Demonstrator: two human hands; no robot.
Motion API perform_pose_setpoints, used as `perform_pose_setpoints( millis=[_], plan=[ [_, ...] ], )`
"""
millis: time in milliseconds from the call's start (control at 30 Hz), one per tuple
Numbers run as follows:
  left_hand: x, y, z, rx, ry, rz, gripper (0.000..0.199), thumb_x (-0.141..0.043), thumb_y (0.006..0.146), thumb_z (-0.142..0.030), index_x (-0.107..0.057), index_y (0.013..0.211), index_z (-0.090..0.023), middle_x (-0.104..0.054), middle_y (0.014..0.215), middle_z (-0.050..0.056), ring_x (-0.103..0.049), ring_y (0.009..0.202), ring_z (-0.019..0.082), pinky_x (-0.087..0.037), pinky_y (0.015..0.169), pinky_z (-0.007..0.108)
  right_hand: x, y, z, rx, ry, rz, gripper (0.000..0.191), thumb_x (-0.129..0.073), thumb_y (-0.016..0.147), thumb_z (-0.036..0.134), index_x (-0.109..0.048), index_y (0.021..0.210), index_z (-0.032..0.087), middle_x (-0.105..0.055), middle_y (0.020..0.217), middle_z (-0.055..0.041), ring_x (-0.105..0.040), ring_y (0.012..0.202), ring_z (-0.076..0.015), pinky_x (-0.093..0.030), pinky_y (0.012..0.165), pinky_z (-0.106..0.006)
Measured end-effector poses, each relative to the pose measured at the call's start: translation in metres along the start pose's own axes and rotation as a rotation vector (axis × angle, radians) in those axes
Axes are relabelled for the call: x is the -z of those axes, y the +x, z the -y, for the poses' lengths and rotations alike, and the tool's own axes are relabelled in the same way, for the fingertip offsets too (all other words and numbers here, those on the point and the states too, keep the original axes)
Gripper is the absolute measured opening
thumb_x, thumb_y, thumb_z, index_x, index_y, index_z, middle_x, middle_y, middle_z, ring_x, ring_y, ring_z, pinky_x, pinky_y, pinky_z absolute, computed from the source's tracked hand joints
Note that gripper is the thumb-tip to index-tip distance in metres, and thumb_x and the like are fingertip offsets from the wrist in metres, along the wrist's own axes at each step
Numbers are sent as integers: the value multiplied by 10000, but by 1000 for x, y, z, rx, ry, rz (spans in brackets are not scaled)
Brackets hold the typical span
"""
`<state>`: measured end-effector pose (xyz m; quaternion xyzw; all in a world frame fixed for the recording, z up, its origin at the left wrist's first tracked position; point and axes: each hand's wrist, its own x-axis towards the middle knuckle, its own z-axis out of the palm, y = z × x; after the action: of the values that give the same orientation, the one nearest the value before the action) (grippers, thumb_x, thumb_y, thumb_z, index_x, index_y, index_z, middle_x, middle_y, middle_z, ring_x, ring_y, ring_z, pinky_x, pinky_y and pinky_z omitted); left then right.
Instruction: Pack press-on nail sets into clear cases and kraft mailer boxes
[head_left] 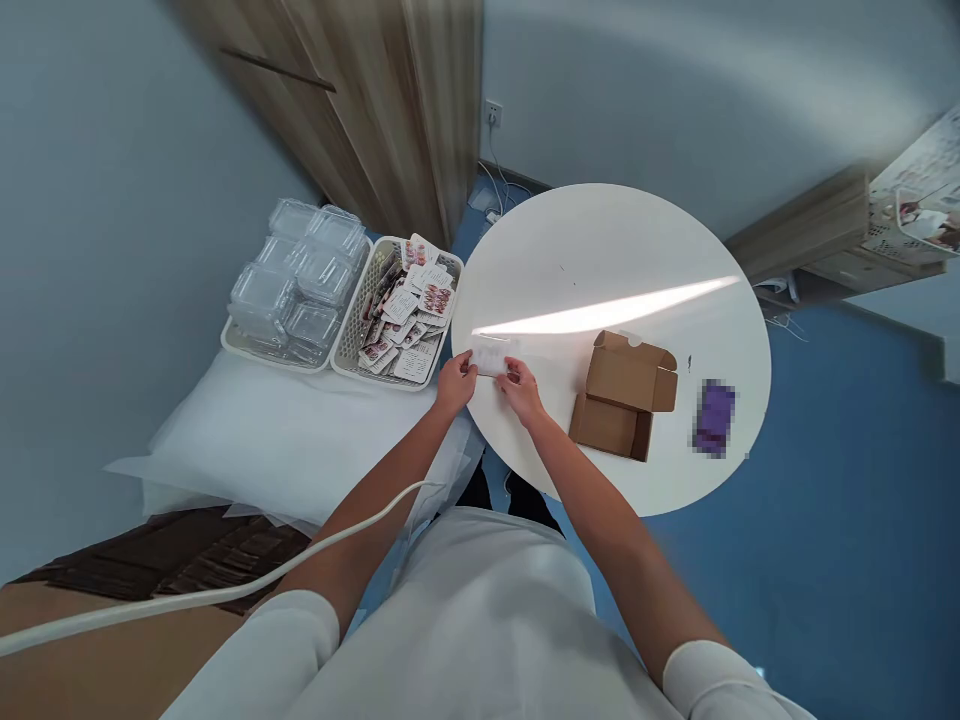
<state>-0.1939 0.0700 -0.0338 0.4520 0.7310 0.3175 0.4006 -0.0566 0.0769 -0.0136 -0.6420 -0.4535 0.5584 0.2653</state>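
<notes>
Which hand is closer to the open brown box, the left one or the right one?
Right. The right hand is just left of the open brown box; the left hand is farther left, near the basket of cards.

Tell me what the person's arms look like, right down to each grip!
The left arm and right arm have short white sleeves and are bare below them. The left grip and right grip are bare hands, without gloves. No watch or bracelet shows. A smooth white cord passes across the left arm in this view.
</notes>
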Motion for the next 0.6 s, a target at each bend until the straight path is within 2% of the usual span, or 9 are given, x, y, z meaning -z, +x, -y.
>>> perform_pose_setpoints(
  millis=[167, 300, 433, 600],
  plan=[
    [-11, -37, 11, 57, -90, -38, 328, -540, 694, -224, -562, 1007, -129, -614, 907, 72, -576, 755, 156, -468, 744, 312, 11, -23, -25, -15, -67, -50, 246, -499, 682, 283, -498, 911, 194, -564, 916, -14, -546, 704, -103, -443, 708, -254],
    [-16, -74, 11, 34, -130, -53, 294, -568, 664, -232, -563, 943, -140, -601, 871, 62, -561, 742, 148, -473, 705, 303, 23, -46, -40, 49, -167, -23, 197, -499, 668, 256, -476, 857, 203, -552, 852, 0, -533, 642, -110, -436, 658, -271],
    [-25, -105, -3, -40, -195, -86, 298, -595, 645, -247, -555, 923, -146, -583, 842, 48, -545, 734, 133, -468, 694, 288, 47, -70, -50, 166, -147, 2, 174, -491, 672, 237, -461, 841, 209, -531, 878, 0, -521, 617, -102, -439, 633, -273],
    [-57, -133, -38, -103, -249, -64, 305, -603, 641, -270, -550, 917, -151, -567, 816, 37, -533, 736, 127, -467, 641, 262, 101, -93, -56, 289, -132, -39, 157, -480, 680, 224, -460, 835, 205, -516, 886, -14, -521, 647, -110, -450, 616, -268]
  ],
)
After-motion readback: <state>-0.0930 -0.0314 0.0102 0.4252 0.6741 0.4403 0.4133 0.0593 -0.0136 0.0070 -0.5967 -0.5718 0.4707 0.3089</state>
